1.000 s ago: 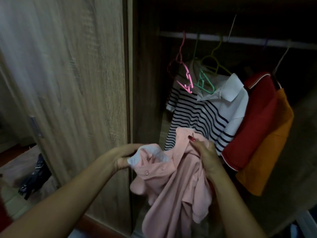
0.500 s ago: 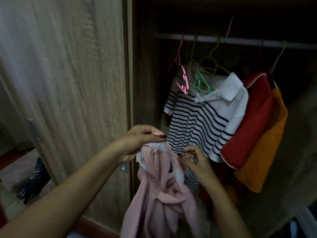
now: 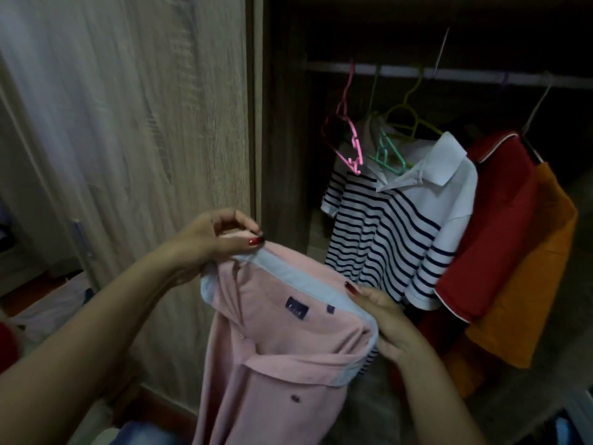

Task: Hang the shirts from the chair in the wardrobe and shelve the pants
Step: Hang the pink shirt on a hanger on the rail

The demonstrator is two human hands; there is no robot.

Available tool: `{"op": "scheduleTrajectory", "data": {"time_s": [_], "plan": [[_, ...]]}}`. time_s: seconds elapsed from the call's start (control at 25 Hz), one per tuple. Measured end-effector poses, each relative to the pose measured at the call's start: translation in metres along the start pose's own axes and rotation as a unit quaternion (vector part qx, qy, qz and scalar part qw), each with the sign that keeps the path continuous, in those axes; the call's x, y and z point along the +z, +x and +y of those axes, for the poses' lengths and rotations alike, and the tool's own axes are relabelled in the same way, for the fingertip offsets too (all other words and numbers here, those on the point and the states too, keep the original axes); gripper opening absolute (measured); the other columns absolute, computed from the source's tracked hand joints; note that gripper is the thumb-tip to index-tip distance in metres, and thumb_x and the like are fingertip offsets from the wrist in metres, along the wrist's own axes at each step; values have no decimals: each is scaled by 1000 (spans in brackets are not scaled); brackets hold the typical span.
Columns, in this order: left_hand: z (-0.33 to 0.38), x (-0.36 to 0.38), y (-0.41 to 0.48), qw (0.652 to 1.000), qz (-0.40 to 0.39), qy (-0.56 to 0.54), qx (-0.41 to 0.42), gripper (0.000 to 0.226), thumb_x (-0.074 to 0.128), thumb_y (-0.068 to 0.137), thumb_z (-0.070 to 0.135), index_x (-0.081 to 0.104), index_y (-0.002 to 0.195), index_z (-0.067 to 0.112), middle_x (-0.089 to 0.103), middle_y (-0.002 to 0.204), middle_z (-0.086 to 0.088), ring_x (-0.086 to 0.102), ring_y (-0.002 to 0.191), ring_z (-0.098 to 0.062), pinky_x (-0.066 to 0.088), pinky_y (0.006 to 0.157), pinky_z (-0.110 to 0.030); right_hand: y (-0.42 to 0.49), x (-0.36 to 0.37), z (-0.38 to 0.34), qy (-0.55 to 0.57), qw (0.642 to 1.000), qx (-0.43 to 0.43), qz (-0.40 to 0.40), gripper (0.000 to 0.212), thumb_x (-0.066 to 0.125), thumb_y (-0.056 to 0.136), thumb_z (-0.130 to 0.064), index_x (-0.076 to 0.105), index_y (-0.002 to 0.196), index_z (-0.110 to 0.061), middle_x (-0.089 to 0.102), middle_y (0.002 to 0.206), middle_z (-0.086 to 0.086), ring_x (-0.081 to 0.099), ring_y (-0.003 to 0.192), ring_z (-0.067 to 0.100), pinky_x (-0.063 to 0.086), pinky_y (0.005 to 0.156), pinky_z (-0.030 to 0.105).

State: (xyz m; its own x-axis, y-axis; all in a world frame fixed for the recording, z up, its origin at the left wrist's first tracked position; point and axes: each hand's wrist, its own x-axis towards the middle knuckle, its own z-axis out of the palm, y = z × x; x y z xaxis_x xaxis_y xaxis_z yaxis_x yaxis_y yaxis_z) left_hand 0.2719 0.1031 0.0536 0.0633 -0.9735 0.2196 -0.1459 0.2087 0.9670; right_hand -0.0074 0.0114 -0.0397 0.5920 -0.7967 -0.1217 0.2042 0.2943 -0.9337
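Note:
I hold a pink polo shirt [image 3: 276, 358] with a pale blue collar up in front of the open wardrobe. My left hand [image 3: 215, 239] pinches the collar's left end. My right hand [image 3: 382, 319] grips the collar's right side, so the neck opening is spread between them. Behind it a rail [image 3: 465, 73] carries an empty pink hanger [image 3: 349, 136], a teal hanger [image 3: 390, 152] and a yellow-green hanger [image 3: 407, 117]. A striped navy-and-white shirt [image 3: 385, 232], a red shirt [image 3: 494, 226] and an orange shirt [image 3: 539, 271] hang there.
The wooden wardrobe door [image 3: 128, 139] stands close on the left, its edge just behind my left hand. Dark clothing lies on the floor at the far left [image 3: 86, 293]. The wardrobe's inside is dim, with a pale floor panel [image 3: 369, 412] below the hanging shirts.
The pink shirt was bunched up; both hands have shifted to its collar and pulled it apart, so the shirt now hangs spread with its neck label showing.

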Motion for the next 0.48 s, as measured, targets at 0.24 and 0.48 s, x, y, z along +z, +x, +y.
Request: {"op": "scheduleTrajectory", "data": {"time_s": [0.24,0.48], "plan": [[-29,-20,-8,812,-108,556,143,31,50,84,57,59,88,27,56,86,13,51,76,2,40,71,-14,9,5,-33,-30,998,-41,28,20,56,89,-5,60,106,-16,67,90,11,66,71,16,57,59,25],[-13,-17,-5,836,-75,500,216,36,46,88,41,68,81,14,67,79,3,61,71,-7,41,66,-10,30,10,-87,-256,955,-147,25,13,60,89,-7,65,90,-19,69,83,-3,62,80,10,48,72,20]]}}
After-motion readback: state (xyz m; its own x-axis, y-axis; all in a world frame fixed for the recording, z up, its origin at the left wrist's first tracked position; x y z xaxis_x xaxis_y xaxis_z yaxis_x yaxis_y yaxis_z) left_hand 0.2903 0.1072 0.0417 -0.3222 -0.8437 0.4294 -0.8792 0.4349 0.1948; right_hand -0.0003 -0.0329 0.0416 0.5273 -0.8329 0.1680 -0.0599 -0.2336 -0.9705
